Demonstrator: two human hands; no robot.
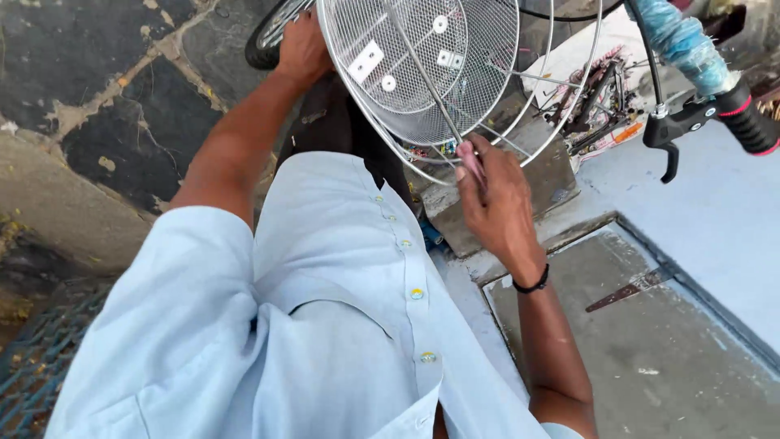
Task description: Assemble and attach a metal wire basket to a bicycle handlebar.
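One round wire mesh basket [422, 69], carrying four small white plates on its mesh, hangs tilted in front of the person's chest, beside one bicycle handlebar [715, 73] with one black brake lever [670, 142]. The left hand [302, 47] is closed on the basket's far rim. The right hand [497, 203], with one black wristband [532, 284], pinches the near rim, fingers narrowed.
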